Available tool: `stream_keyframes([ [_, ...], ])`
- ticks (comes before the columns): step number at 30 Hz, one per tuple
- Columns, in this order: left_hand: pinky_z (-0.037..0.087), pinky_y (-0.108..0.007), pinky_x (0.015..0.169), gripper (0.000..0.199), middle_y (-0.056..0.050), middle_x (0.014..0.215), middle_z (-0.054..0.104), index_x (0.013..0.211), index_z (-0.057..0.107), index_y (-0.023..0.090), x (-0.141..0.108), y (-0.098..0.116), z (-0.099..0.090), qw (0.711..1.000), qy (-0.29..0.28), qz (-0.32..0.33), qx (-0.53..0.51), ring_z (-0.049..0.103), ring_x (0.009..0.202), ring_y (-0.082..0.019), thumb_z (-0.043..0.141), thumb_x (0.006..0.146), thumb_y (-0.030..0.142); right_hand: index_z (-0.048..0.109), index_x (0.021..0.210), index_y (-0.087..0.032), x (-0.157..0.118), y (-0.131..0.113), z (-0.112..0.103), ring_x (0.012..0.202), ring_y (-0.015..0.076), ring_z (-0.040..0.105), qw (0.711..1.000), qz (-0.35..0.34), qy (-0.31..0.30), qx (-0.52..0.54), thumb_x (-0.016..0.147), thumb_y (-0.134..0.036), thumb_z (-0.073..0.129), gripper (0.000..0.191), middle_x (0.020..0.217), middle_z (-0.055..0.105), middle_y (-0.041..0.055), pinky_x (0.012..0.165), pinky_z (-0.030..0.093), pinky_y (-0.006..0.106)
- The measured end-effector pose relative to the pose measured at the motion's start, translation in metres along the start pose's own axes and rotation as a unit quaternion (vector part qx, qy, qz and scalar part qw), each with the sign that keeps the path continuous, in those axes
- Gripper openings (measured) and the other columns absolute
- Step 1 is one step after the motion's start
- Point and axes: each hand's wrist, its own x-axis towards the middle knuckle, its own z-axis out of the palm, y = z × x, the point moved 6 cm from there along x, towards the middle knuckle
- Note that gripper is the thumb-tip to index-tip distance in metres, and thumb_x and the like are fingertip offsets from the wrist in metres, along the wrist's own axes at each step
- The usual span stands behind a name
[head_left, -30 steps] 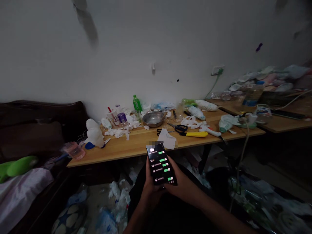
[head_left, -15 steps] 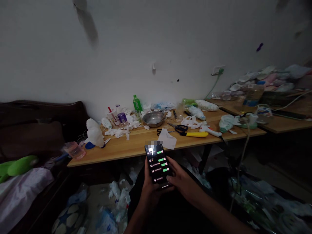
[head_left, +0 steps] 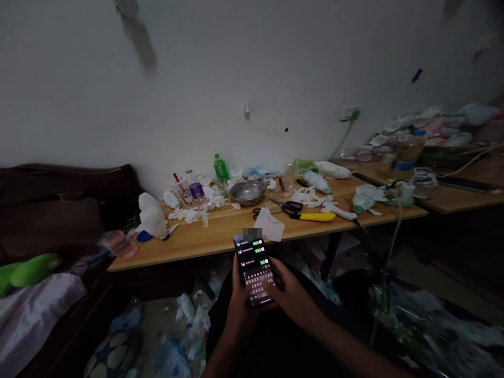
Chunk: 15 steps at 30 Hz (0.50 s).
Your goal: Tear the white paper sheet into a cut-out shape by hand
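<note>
A smartphone [head_left: 256,265] with a lit chat screen and an on-screen keyboard is held upright over my lap, in front of the table edge. My left hand [head_left: 239,296] is closed around its left side, with the thumb near the keyboard. My right hand [head_left: 289,291] grips the right side, its thumb over the keys. Just beyond the phone, a white paper sheet [head_left: 270,224] hangs slightly over the edge of the wooden table [head_left: 212,239]. Behind the paper lie black-handled scissors [head_left: 289,207] and a yellow-handled tool [head_left: 315,216].
On the table are a metal bowl [head_left: 248,192], a green bottle [head_left: 221,168], a purple-labelled bottle [head_left: 195,189], crumpled tissues [head_left: 189,214] and a white plastic bag [head_left: 153,215]. A football [head_left: 112,354] and litter cover the floor at left. A cable [head_left: 394,252] hangs at right.
A keyboard has appeared on the phone's screen and the chat has shifted up. My thumbs have moved over the keys. Both hands still hold the phone.
</note>
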Motion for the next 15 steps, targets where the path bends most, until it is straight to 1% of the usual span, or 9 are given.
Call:
stream_keyframes([
  [3, 0.061, -0.046, 0.074, 0.096, -0.009, 0.126, 0.065, 0.151, 0.013, 0.047, -0.002, 0.000, 0.000, 1.000, -0.004, -0.006, -0.015, 0.068, 0.102, -0.031, 0.072, 0.077, 0.030, 0.060, 0.124, -0.026, -0.002, -0.003, -0.001, 0.116, 0.0276, 0.062, 1.000, 0.005, -0.005, 0.015, 0.081, -0.039, 0.070, 0.046, 0.125, 0.068, 0.0067, 0.100, 0.049, 0.046],
  [5, 0.061, -0.046, 0.074, 0.095, -0.009, 0.124, 0.066, 0.151, 0.012, 0.045, -0.003, 0.000, 0.001, 1.000, -0.013, -0.007, -0.025, 0.068, 0.102, -0.031, 0.071, 0.078, 0.033, 0.062, 0.124, -0.028, -0.004, -0.004, -0.002, 0.119, 0.0277, 0.061, 0.999, 0.007, -0.009, 0.032, 0.082, -0.038, 0.068, 0.043, 0.126, 0.068, 0.0050, 0.103, 0.047, 0.045],
  [7, 0.062, -0.045, 0.072, 0.090, -0.009, 0.124, 0.066, 0.152, 0.013, 0.044, -0.004, 0.001, 0.001, 1.000, -0.011, -0.002, -0.019, 0.069, 0.100, -0.030, 0.069, 0.081, 0.037, 0.063, 0.125, -0.029, -0.006, -0.004, -0.002, 0.121, 0.0278, 0.059, 0.998, 0.003, -0.022, 0.050, 0.084, -0.039, 0.066, 0.042, 0.128, 0.066, 0.0043, 0.104, 0.045, 0.046],
  [11, 0.063, -0.041, 0.063, 0.077, -0.010, 0.122, 0.067, 0.150, 0.017, 0.046, -0.003, 0.002, -0.001, 0.999, 0.028, -0.002, 0.020, 0.072, 0.091, -0.028, 0.062, 0.088, 0.044, 0.057, 0.131, -0.029, -0.005, 0.002, 0.000, 0.123, 0.0266, 0.058, 0.996, -0.015, -0.062, 0.064, 0.084, -0.038, 0.069, 0.049, 0.135, 0.062, 0.0059, 0.107, 0.042, 0.046],
  [13, 0.063, -0.041, 0.064, 0.076, -0.010, 0.120, 0.067, 0.150, 0.018, 0.045, -0.002, 0.002, -0.001, 0.999, 0.032, 0.002, 0.021, 0.072, 0.090, -0.029, 0.061, 0.087, 0.047, 0.054, 0.134, -0.028, -0.004, 0.005, 0.001, 0.124, 0.0263, 0.058, 0.995, -0.028, -0.075, 0.060, 0.082, -0.037, 0.071, 0.056, 0.137, 0.059, 0.0070, 0.108, 0.041, 0.046],
  [15, 0.063, -0.042, 0.067, 0.077, -0.011, 0.121, 0.067, 0.151, 0.019, 0.042, -0.002, 0.003, 0.000, 0.999, 0.026, 0.017, 0.010, 0.071, 0.094, -0.030, 0.060, 0.086, 0.052, 0.050, 0.136, -0.027, -0.004, 0.008, 0.001, 0.124, 0.0265, 0.057, 0.995, -0.036, -0.084, 0.049, 0.081, -0.036, 0.072, 0.060, 0.139, 0.058, 0.0086, 0.108, 0.042, 0.046],
])
